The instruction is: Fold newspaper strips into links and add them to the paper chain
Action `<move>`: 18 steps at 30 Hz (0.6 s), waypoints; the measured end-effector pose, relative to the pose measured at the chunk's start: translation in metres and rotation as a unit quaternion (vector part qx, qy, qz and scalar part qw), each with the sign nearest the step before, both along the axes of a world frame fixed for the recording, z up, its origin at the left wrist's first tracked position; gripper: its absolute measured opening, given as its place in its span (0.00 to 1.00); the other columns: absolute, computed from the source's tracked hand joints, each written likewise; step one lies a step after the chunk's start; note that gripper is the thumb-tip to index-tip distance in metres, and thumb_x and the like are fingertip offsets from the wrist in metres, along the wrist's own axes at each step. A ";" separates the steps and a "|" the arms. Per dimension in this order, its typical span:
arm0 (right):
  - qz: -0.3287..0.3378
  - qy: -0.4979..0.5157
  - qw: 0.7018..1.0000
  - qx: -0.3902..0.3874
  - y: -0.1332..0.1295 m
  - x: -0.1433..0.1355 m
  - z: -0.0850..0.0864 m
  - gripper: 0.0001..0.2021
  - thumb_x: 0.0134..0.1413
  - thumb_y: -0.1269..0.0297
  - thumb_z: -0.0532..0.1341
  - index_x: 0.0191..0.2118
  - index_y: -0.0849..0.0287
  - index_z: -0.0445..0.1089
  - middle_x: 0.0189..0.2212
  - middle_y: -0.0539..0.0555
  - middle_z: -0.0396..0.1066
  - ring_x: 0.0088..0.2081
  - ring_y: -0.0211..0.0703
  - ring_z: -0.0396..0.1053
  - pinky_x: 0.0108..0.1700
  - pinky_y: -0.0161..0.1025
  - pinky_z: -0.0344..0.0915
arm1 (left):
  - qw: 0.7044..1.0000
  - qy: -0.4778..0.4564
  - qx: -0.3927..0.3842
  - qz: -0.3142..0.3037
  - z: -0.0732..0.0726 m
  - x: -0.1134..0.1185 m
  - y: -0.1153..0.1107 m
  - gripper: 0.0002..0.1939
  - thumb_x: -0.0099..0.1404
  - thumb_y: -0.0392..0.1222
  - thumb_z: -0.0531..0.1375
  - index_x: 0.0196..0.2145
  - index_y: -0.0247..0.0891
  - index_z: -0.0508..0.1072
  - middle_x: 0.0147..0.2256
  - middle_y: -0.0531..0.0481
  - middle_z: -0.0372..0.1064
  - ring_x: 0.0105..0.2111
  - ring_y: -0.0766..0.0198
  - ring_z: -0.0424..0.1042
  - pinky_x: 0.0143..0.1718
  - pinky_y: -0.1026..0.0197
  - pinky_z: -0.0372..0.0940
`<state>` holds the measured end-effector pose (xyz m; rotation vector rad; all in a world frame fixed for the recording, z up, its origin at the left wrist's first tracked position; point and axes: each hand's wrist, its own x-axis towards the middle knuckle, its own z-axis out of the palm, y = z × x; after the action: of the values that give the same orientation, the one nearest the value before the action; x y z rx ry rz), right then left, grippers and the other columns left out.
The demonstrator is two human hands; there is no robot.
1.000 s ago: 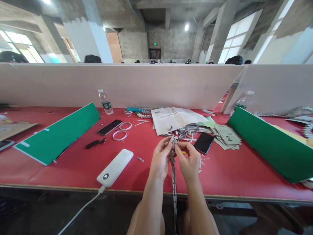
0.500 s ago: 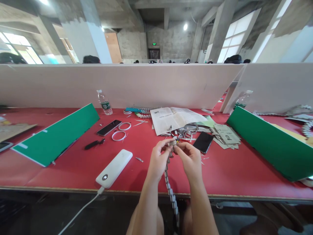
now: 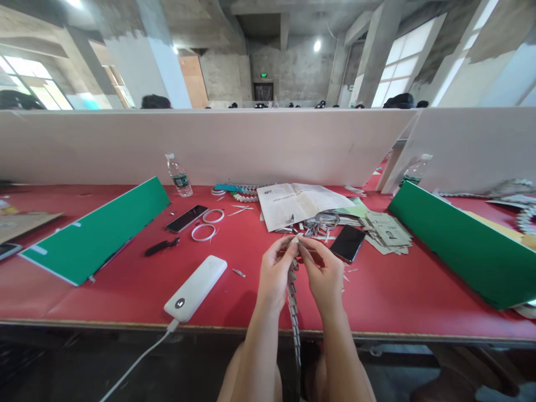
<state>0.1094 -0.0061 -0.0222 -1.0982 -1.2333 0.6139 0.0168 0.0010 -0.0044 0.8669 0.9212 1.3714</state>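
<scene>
A chain of folded paper links (image 3: 293, 296) hangs from my fingers over the table's front edge, down between my knees. My left hand (image 3: 274, 271) pinches the chain's top end, thumb against fingers. My right hand (image 3: 324, 271) meets it from the other side, its thumb and fingertips closed on the same pale end piece. Just beyond my fingertips lies a pile of folded paper strips (image 3: 320, 225), partly under a printed sheet (image 3: 297, 202). Fine detail of the folds at my fingertips is too small to make out.
A black phone (image 3: 348, 243) and printed paper slips (image 3: 387, 231) lie to the right. On the left are a white power bank (image 3: 196, 287) with a cable, tape rings (image 3: 204, 232), another phone (image 3: 186, 218) and a bottle (image 3: 180, 177). Green boards (image 3: 100, 229) stand at both sides.
My hands have turned slightly at the chain's top end, with my left thumb now higher. The hanging chain has swung and twisted, now showing its narrower side.
</scene>
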 end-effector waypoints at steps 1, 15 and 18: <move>-0.002 0.010 1.000 0.001 0.000 -0.001 -0.001 0.10 0.54 0.64 0.58 0.41 0.55 0.73 0.36 0.54 0.75 0.34 0.43 0.72 0.36 0.39 0.68 | 1.000 -0.010 -0.006 -0.003 0.000 0.000 0.000 0.15 0.53 0.46 0.64 0.38 0.37 0.75 0.29 0.50 0.71 0.23 0.73 0.65 0.22 0.70 0.59; -0.073 -0.048 0.994 0.059 0.003 -0.003 0.001 0.04 0.53 0.66 0.59 0.33 0.57 0.71 0.34 0.54 0.69 0.38 0.44 0.67 0.39 0.40 0.66 | 0.997 -0.078 -0.020 0.003 -0.005 0.006 0.003 0.10 0.55 0.42 0.63 0.36 0.39 0.76 0.29 0.52 0.71 0.23 0.73 0.65 0.23 0.71 0.59; -0.102 -0.102 0.986 0.078 0.002 -0.002 0.000 0.04 0.53 0.67 0.59 0.34 0.56 0.71 0.34 0.54 0.71 0.40 0.45 0.66 0.43 0.42 0.64 | 0.997 -0.073 -0.024 0.008 -0.005 0.008 0.002 0.11 0.55 0.42 0.63 0.37 0.39 0.75 0.28 0.52 0.70 0.21 0.74 0.64 0.22 0.72 0.58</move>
<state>0.1077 -0.0038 -0.0219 -1.1574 -1.2999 0.2485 0.0243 0.0034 -0.0094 0.7139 0.8456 1.4017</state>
